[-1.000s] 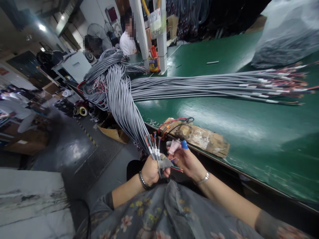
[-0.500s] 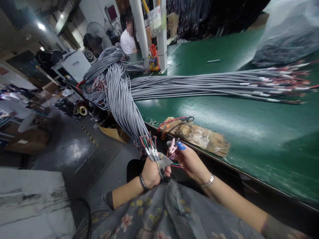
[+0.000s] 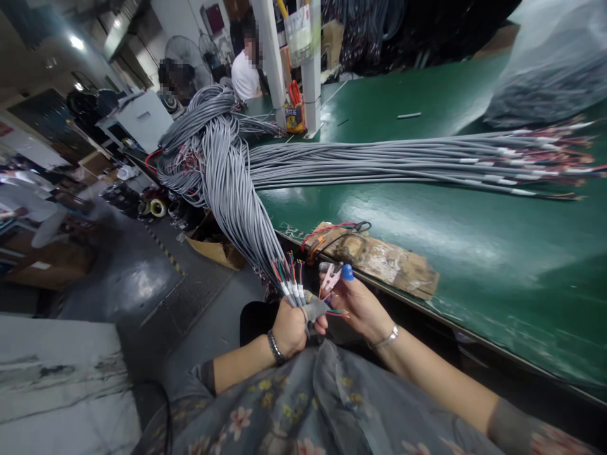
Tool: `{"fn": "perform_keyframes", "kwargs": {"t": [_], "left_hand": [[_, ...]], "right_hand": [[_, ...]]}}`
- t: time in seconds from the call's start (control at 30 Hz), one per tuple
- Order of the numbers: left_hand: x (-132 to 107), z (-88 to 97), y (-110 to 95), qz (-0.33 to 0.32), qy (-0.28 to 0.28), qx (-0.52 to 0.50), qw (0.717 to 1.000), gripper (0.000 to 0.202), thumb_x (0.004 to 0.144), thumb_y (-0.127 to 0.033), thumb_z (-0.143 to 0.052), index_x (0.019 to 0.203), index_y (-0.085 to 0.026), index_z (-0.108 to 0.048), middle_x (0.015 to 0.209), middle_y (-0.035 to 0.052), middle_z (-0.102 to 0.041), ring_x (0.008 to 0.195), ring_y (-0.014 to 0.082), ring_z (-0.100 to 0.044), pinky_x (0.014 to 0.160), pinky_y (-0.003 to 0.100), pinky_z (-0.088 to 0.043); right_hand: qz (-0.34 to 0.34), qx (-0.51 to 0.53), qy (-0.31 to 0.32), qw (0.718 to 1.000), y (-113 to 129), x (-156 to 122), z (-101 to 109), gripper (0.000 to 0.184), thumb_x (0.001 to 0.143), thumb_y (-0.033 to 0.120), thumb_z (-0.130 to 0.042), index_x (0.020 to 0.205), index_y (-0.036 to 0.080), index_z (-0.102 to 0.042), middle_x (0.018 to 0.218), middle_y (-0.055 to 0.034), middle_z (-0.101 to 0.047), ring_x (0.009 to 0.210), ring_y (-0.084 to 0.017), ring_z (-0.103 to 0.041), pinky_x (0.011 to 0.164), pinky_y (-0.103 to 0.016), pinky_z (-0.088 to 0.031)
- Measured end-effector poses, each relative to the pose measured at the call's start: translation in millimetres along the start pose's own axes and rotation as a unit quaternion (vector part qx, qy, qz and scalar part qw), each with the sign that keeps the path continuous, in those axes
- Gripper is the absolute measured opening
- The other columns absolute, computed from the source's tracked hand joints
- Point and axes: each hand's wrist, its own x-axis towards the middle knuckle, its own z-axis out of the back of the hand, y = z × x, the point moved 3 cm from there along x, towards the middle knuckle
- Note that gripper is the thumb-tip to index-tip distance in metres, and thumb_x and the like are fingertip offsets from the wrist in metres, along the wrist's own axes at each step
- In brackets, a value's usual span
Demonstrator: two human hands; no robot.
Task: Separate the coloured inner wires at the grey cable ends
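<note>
My left hand (image 3: 294,323) is closed around several grey cables (image 3: 294,296) near their stripped ends, where thin coloured wires (image 3: 290,268) fan out above white bands. Grey wrapping covers the thumb of that hand. Close to its right, my right hand (image 3: 360,304) pinches a small pale pink clip-like piece (image 3: 331,277) between thumb and fingers, by the loose wires (image 3: 337,312) that stick out past my left thumb. A blue cover (image 3: 348,272) sits on the right thumb. Part of the right fingers is hidden behind the pink piece and the wires.
A thick bundle of grey cables (image 3: 232,170) hangs over the edge of the green table (image 3: 474,230); more cables (image 3: 370,161) lie along it. A worn wooden block (image 3: 379,260) with wires rests at the edge. A person (image 3: 245,72) sits beyond the white post (image 3: 310,95).
The pink piece has tilted to the right in my right hand, and the right thumb and wrist have turned slightly. My left hand keeps its hold on the cables.
</note>
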Motion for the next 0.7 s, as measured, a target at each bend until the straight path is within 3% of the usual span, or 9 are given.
{"fn": "perform_keyframes", "kwargs": {"t": [0.1, 0.27, 0.47, 0.7], "left_hand": [[-1.4, -0.2, -1.1, 0.004, -0.005, -0.001, 1.000, 0.035, 0.047, -0.040, -0.076, 0.046, -0.015, -0.053, 0.036, 0.0000, -0.052, 0.030, 0.0074, -0.043, 0.033, 0.019, -0.031], [-6.0, 2.7, -1.9, 0.006, -0.007, -0.023, 1.000, 0.032, 0.044, -0.036, -0.078, 0.048, -0.015, -0.054, 0.038, -0.0002, -0.055, 0.030, 0.0070, -0.043, 0.033, 0.018, -0.033], [-7.3, 6.5, 0.5, -0.010, 0.002, -0.057, 0.998, 0.035, 0.044, -0.038, -0.080, 0.052, -0.014, -0.056, 0.039, -0.0003, -0.056, 0.030, 0.0073, -0.045, 0.033, 0.017, -0.034], [-0.6, 1.6, 1.0, -0.004, 0.007, -0.063, 0.998, 0.034, 0.048, -0.037, -0.078, 0.053, -0.015, -0.052, 0.039, -0.0001, -0.056, 0.029, 0.0082, -0.046, 0.033, 0.018, -0.033]], "right_hand": [[-0.007, 0.025, -0.014, 1.000, 2.0, -2.3, -1.5, 0.041, 0.060, 0.061, -0.075, 0.074, 0.023, -0.068, 0.071, -0.0009, -0.067, 0.061, -0.015, -0.056, 0.061, -0.029, -0.047], [-0.034, 0.017, 0.033, 0.999, 5.4, -8.4, -6.0, 0.043, 0.066, 0.065, -0.068, 0.073, 0.022, -0.069, 0.068, -0.0015, -0.065, 0.061, -0.015, -0.056, 0.057, -0.028, -0.046], [0.010, 0.018, 0.006, 1.000, 7.5, -10.3, -1.9, 0.031, 0.062, 0.049, -0.079, 0.074, 0.022, -0.070, 0.068, 0.0012, -0.064, 0.060, -0.011, -0.054, 0.055, -0.022, -0.047], [0.018, 0.011, 0.039, 0.999, 2.1, -7.3, 1.7, 0.034, 0.069, 0.053, -0.073, 0.078, 0.020, -0.069, 0.068, -0.0005, -0.064, 0.061, -0.014, -0.056, 0.055, -0.027, -0.048]]}}
